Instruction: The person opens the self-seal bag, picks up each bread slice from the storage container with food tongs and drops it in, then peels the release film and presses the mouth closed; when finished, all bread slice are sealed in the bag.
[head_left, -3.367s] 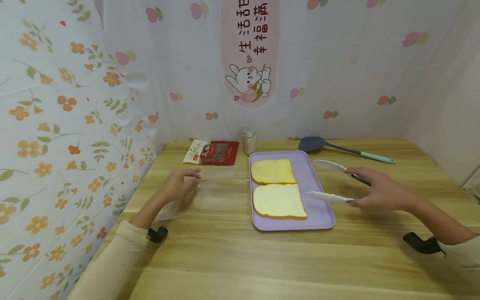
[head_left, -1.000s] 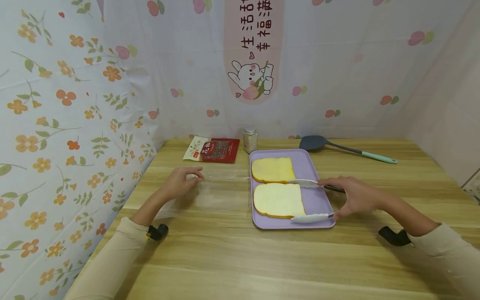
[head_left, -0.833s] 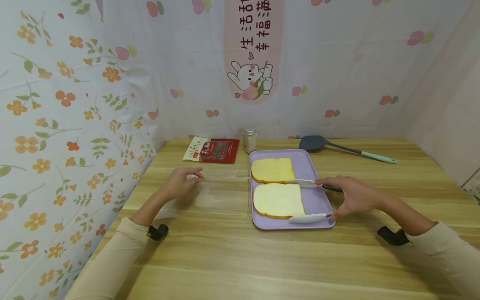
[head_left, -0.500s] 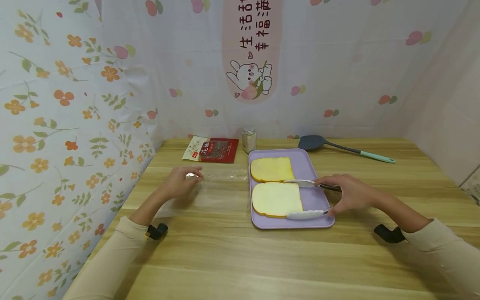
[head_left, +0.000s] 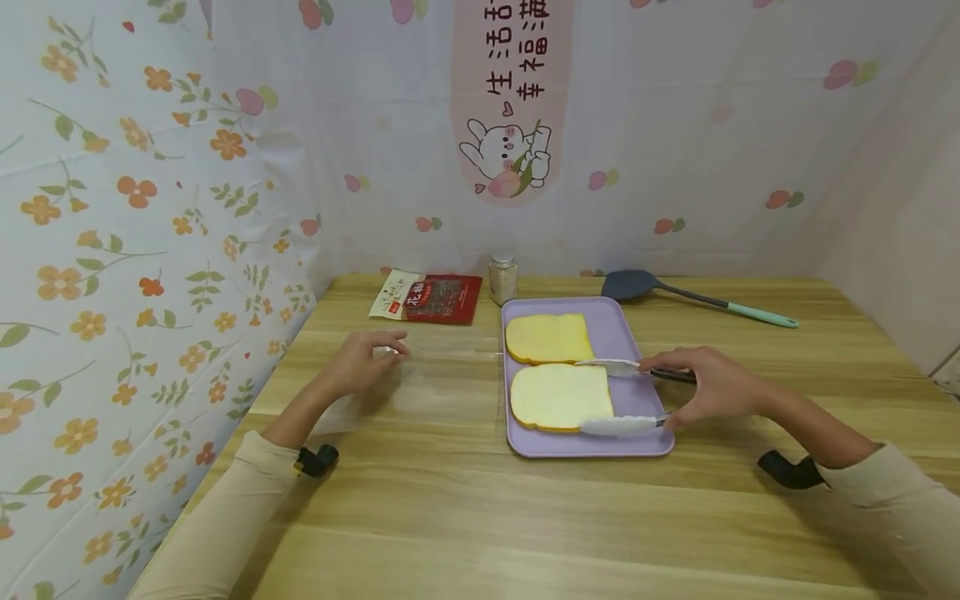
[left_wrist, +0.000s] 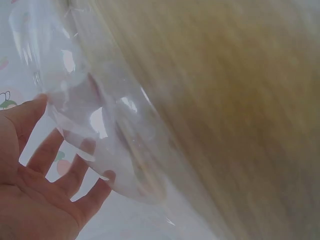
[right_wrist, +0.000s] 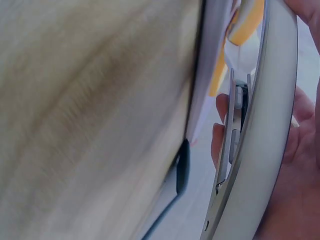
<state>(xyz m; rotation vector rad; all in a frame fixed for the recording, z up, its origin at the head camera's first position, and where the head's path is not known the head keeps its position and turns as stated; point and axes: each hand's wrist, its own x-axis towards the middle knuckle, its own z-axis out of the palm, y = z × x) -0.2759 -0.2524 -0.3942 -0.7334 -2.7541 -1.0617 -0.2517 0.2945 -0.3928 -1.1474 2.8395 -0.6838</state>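
My left hand (head_left: 362,364) is at the mouth of a clear plastic bag (left_wrist: 95,107) lying left of the tray. In the left wrist view its fingers are spread, the thumb tip at the film's edge and fingertips showing through the film. My right hand (head_left: 712,387) grips a pair of tongs (head_left: 622,426) with white tips. The tips lie along both sides of the nearer bread slice (head_left: 561,397), seemingly against it; contact is hard to confirm. A second, yellower slice (head_left: 547,337) lies behind it. Both slices rest on a lilac tray (head_left: 633,442).
Behind the bag lies a red-and-white spice packet (head_left: 442,300). A small glass jar (head_left: 503,281) with a metal lid stands next to it. To the right rests a dark spatula (head_left: 630,284) with a mint handle. Patterned cloth (head_left: 675,125) hangs behind the wooden table (head_left: 465,517).
Over the last few seconds my right hand has moved left, bringing the tongs from right of the tray to the nearer slice. Lately the tips have drawn closer together. My left hand stays put.
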